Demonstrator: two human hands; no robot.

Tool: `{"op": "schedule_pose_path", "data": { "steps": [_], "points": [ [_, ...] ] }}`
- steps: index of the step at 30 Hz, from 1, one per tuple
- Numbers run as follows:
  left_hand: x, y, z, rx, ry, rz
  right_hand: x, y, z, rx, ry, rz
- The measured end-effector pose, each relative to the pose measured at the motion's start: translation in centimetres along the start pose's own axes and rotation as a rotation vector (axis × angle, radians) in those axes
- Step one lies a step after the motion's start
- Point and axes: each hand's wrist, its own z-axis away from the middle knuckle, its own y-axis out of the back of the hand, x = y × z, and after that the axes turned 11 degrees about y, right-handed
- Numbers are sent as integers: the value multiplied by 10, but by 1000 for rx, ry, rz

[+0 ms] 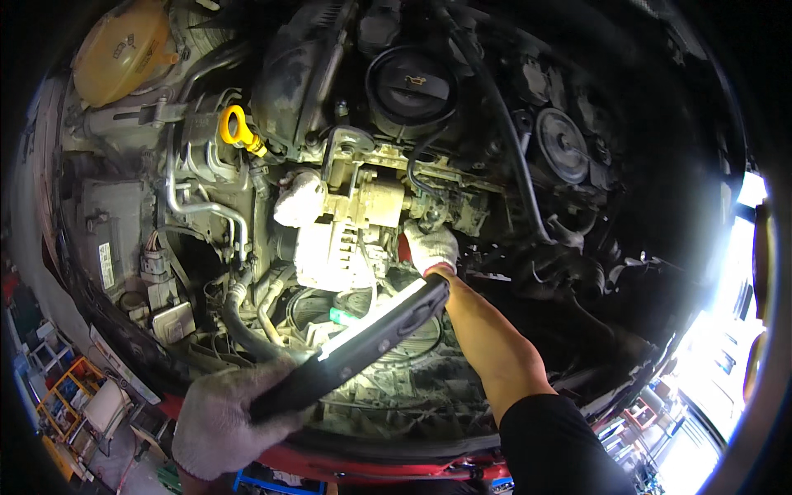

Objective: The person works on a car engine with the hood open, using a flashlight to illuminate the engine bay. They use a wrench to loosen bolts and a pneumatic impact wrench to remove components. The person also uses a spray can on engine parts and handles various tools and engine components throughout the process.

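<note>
My left hand (pixel 223 421), in a pale knit glove, is closed around the dark handle of a long bar work light (pixel 371 342). The lit strip slants up across the engine bay, and its far end overlaps my right wrist in view. In a whitish glove, my right hand (pixel 433 247) reaches among engine parts, fingers curled; what they grip is hidden. A bit of red shows beside it. To its left is the brightly lit alternator (pixel 330 256), with a metal housing (pixel 379 204) above. A white glove-like bundle (pixel 299 198) sits left of that housing; I cannot tell whether a hand fills it.
A black oil filler cap (pixel 412 82) tops the engine. At the left are a yellow dipstick handle (pixel 235 128), an amber coolant tank (pixel 124 49) and metal pipes (pixel 206 208). Below the alternator lies a round fan (pixel 421 338). The red front edge (pixel 371 469) runs along the bottom.
</note>
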Motion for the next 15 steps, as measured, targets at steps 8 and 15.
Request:
{"op": "schedule_pose_path", "data": {
  "steps": [8,15],
  "points": [
    [-11,0,0,3,13,52,-18,17,2,-58,-10,-20],
    [-14,-15,1,136,-109,-150,-3,21,15,-127,-185,-283]
  ]
}}
